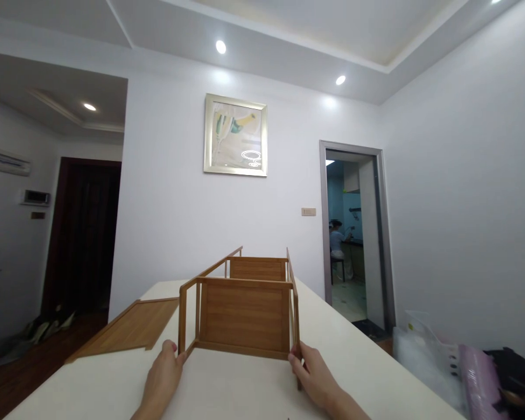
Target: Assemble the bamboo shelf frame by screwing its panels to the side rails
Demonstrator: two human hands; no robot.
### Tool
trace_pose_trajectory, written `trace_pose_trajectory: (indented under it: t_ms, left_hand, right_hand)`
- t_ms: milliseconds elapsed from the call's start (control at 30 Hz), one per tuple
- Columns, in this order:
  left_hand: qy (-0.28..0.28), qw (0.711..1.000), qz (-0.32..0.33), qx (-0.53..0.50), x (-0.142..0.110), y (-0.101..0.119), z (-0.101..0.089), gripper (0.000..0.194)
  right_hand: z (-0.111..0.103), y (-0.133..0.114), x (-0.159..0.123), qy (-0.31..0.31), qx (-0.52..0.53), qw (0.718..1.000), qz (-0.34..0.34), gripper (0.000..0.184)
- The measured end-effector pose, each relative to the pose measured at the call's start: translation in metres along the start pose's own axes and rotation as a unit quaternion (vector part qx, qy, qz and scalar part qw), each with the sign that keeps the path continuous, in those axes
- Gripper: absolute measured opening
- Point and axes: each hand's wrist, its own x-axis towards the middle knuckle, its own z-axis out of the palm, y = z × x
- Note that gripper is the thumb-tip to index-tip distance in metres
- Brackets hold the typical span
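Note:
A brown wooden shelf rack (pixel 245 315) lies on the white table (pixel 227 388), stretching away from me. Two of its panels stand upright between the long side frames. My left hand (pixel 163 373) grips the near end of the left side frame, thumb and fingers closed around the wood. On the other side, my right hand (pixel 315 373) is closed on the near end of the right side frame, by the lower corner of the nearest panel. A separate flat wooden panel (pixel 126 328) rests at the table's left edge, beyond my left hand.
Plastic-wrapped bundles (pixel 476 373) and a dark item (pixel 514 373) sit to the right of the table. A framed picture (pixel 236 135) hangs on the wall ahead. Through a doorway (pixel 350 245), a person (pixel 336 239) sits in another room. A dark door (pixel 87 233) stands at the left.

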Motion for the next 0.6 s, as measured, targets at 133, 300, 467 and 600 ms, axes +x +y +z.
trace_pose_trajectory:
  t_ms: [133,300,467,600]
  left_hand:
    - [-0.05,0.999,-0.017,-0.009,-0.004,0.013,0.004,0.025]
    - [-0.198,0.962,0.078,-0.17,-0.041,0.085,0.015,0.038]
    - [-0.275,0.933,0.074,-0.222,-0.063,0.137,0.044,0.044]
    - [-0.289,0.929,0.084,-0.216,-0.064,0.158,0.068,0.033]
  right_hand:
    - [0.005,-0.02,-0.008,-0.054,0.029,0.996,-0.064,0.034]
    - [0.014,-0.038,-0.007,-0.074,0.046,0.992,-0.094,0.039]
    - [0.019,-0.029,0.004,-0.046,0.076,0.992,-0.091,0.044]
    - [0.018,-0.005,0.012,0.031,0.077,0.996,-0.037,0.047]
